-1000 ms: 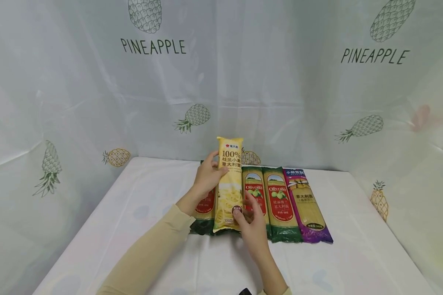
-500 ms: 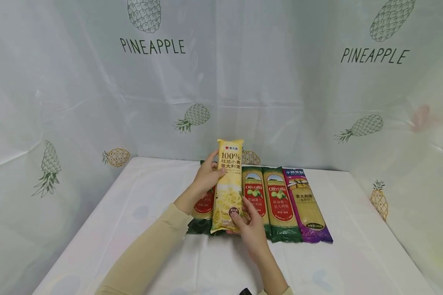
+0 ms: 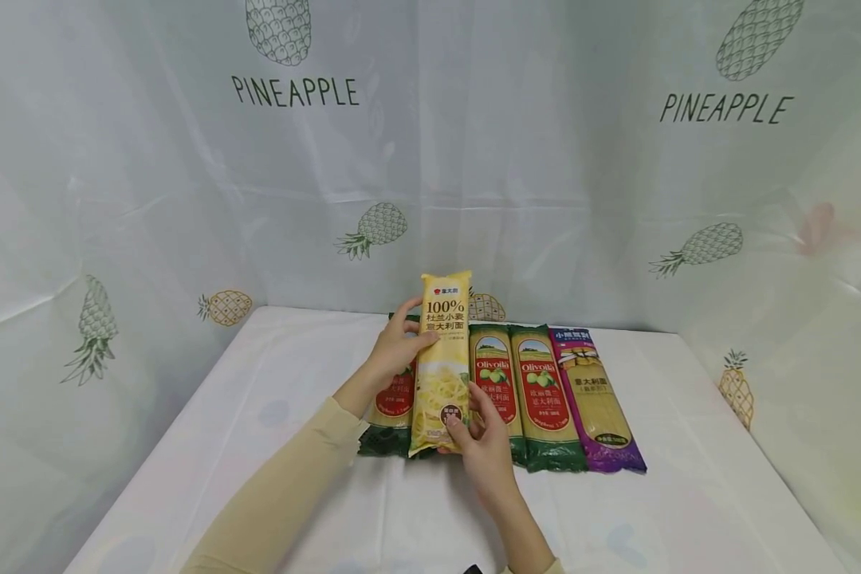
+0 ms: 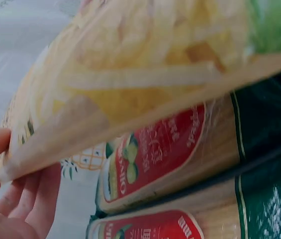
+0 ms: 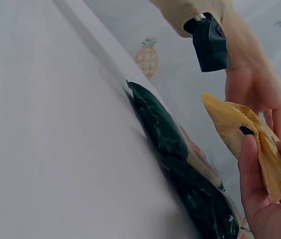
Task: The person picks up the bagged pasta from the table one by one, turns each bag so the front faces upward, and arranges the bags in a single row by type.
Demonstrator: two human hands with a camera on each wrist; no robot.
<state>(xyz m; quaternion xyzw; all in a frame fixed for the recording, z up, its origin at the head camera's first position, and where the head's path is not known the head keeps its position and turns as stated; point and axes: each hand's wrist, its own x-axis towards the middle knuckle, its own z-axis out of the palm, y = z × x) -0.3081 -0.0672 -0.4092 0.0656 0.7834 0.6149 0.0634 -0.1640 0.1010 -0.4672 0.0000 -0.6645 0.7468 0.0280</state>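
Observation:
Both hands hold a yellow bag of pasta [image 3: 441, 375] above the row of packs, its printed front facing the head camera. My left hand [image 3: 395, 347] grips its left edge near the top, thumb across the front. Lower down, my right hand [image 3: 489, 454] pinches the bottom right corner, thumb in front. The left wrist view shows the bag's side [image 4: 145, 69] raised over green spaghetti packs [image 4: 165, 154]. In the right wrist view the bag's yellow end [image 5: 249, 134] sits between right thumb and fingers. What lies directly behind the bag is hidden.
Green-ended spaghetti packs with red labels lie side by side: one [image 3: 393, 406] left of the bag, others [image 3: 493, 359] [image 3: 541, 383] right of it. A purple spaghetti pack [image 3: 595, 391] ends the row, slightly slanted. A pineapple-print curtain [image 3: 531, 199] hangs behind the white table [image 3: 316, 494].
The yellow bag has come down slightly, and its lower end has shifted a little left. My right hand has moved left with it; my left hand has barely moved. The other packs look still.

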